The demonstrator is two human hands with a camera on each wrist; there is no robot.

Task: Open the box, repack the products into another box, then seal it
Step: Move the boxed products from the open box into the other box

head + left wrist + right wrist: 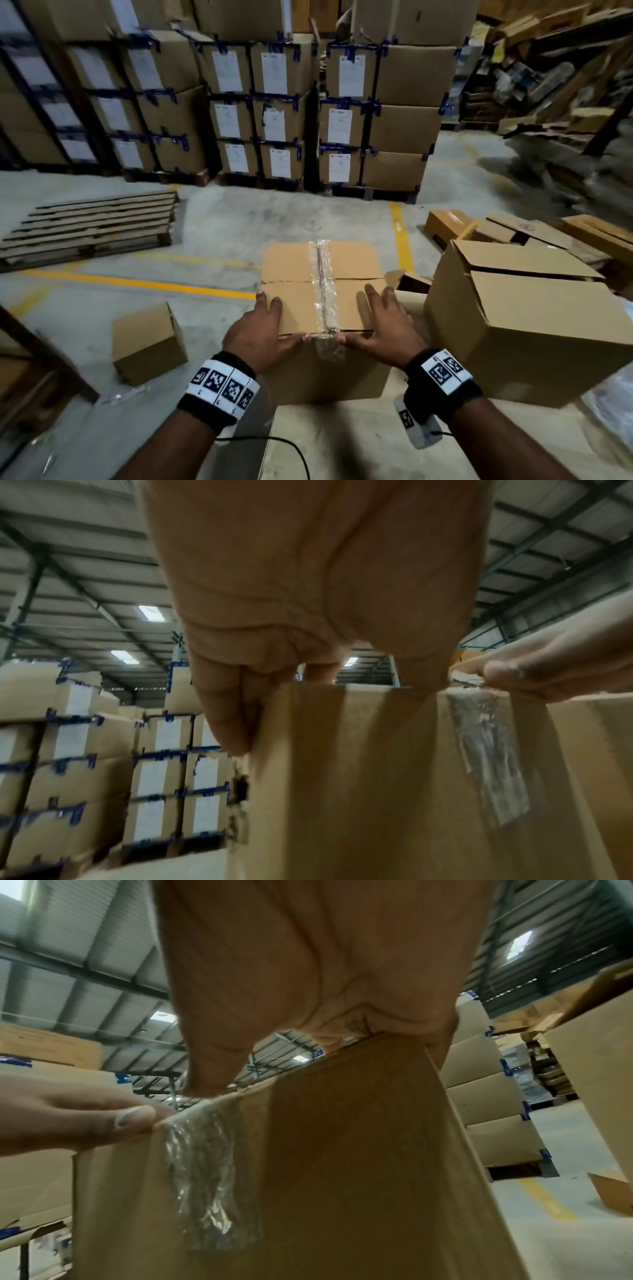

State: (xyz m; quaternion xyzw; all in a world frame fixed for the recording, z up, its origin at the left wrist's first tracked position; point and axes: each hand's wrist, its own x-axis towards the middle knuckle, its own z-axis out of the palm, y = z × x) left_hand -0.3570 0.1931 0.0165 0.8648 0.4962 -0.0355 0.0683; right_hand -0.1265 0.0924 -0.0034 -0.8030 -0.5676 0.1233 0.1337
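A brown cardboard box (294, 274) stands on the table edge in front of me, its top seam closed with clear crinkled tape (323, 274) that runs down the front face (205, 1164). My left hand (263, 325) lies flat on the top's near left part. My right hand (383, 322) lies flat on the near right part. Both thumbs touch the front top edge on either side of the tape; the left wrist view shows the right thumb (534, 669) there. A larger box (531, 325) with loose top flaps stands to the right.
A small closed box (147, 342) sits on the floor at the left. Flattened cardboard lies on a pallet (92, 226) beyond it. Tall stacks of labelled cartons (274, 102) fill the back. Yellow-brown boxes (448, 222) and scrap cardboard lie at the right.
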